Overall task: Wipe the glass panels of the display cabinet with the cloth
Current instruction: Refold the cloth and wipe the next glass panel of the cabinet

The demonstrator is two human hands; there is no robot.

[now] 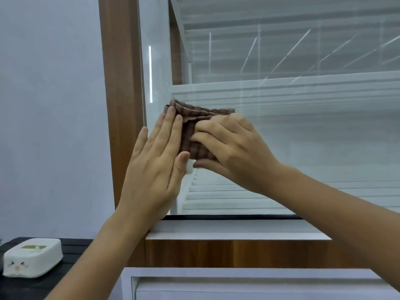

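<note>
Head view
Display cabinet (121,105): brown wood-grain frame with white inner shelves; seen close, filling the middle and right of the view.
Front glass panel (303,137): large pane, bright streaks of light reflected on it.
Side glass panel (154,72): narrow pane at the cabinet's left corner, one vertical light streak reflected on it.
Cloth (194,131): brown checked fabric, folded and rumpled, held against the glass at the corner where the two panes meet, between the two hands.
Left hand (155,161): fingers straight and together, pointed upward; fingertips and thumb laid on the cloth's left edge, nothing clasped.
Right hand (229,146): fingers curled over the cloth's right part, thumb below its lower edge; the cloth is gripped and pressed to the front pane.
White ledge (216,231): flat sill below the panes, over a wood-grain band.
White unit (238,282): seen at the bottom edge, below the cabinet; kind cannot be told.
Desk (71,256): dark surface at lower left.
White box (32,257): rounded, set on the desk, a green label on top and a small face drawn on its front.
Wall (47,105): plain pale surface left of the cabinet.
</note>
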